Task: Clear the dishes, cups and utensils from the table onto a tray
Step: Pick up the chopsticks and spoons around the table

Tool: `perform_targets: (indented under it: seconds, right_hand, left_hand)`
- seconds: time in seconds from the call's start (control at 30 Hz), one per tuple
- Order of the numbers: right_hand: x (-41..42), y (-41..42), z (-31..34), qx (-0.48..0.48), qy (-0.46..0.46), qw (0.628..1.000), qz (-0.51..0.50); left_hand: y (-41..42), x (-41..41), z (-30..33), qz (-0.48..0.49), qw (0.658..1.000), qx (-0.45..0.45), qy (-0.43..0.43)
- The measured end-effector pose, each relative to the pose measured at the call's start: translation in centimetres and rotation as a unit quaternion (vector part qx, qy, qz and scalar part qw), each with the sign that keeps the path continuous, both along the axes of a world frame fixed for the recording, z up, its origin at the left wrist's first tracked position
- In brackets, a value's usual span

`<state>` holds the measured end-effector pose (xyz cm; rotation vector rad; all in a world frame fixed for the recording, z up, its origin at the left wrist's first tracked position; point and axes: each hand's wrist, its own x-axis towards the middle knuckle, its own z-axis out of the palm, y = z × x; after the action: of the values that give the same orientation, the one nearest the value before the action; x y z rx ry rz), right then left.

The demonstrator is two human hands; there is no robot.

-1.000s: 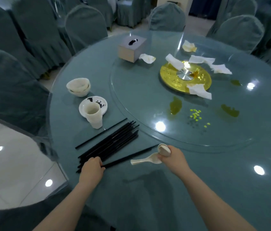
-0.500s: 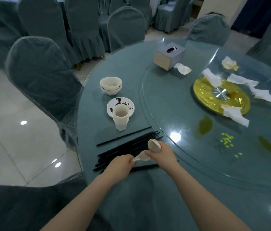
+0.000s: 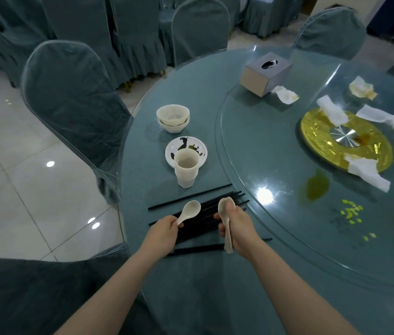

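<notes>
Presently left hand (image 3: 164, 232) pinches one spoon (image 3: 190, 211), right hand (image 3: 236, 228) grips stacked spoons (image 3: 226, 223); loose stack may slip onto chopsticks (image 3: 205, 213) beneath.

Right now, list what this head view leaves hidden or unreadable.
- Tray: not in view.
- Spoons in right hand: bunched; fingers cover them, count unclear.
- Chopsticks: near ends hidden under both hands, left hand included; count unclear.
- Stacked cups: rims too fine to count.
- Plate: cups cover its near part.
</notes>
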<state>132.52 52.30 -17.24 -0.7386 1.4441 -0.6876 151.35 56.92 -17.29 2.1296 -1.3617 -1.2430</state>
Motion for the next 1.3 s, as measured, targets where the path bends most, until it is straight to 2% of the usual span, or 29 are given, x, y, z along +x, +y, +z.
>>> perform_targets:
  seconds: [0.07,0.2,0.57,0.73,0.87,1.07,1.17,1.23,1.3]
  right_hand:
    - [0.3,0.0,-0.2,-0.009,0.023,0.999,0.021]
    - [1.1,-0.4,-0.6,-0.012,0.042,0.999,-0.004]
    - [6.9,-0.9,0.1,0.037,-0.026,0.999,-0.017]
    - [9.4,-0.8,0.2,0.023,-0.004,0.999,-0.022]
    - [11.4,-1.1,0.1,0.045,-0.019,0.999,-0.024]
    - [12.5,-1.2,-0.1,0.071,-0.067,0.995,-0.027]
    - [12.1,-0.8,-0.1,0.081,-0.07,0.994,0.014]
    - [11.4,-0.7,0.0,0.055,-0.062,0.996,0.043]
    - [10.2,-0.5,-0.2,-0.024,0.009,0.996,0.082]
  left_hand:
    - [0.0,-0.2,0.1,0.008,1.0,0.004,0.018]
    - [0.1,-0.7,0.4,0.016,0.999,0.006,0.046]
    - [-0.3,-2.0,0.4,0.084,0.991,-0.007,0.102]
    - [-0.4,-1.8,0.4,0.133,0.981,-0.003,0.141]
    - [-0.4,-0.8,-0.4,0.097,0.991,-0.015,0.089]
    - [-0.5,0.9,-0.9,0.073,0.993,-0.018,0.09]
    - [-0.8,1.6,-1.2,0.06,0.996,-0.01,0.069]
    - [-1.2,2.1,-1.5,0.061,0.997,-0.011,0.055]
    - [-1.5,2.8,-1.8,0.07,0.997,-0.016,0.028]
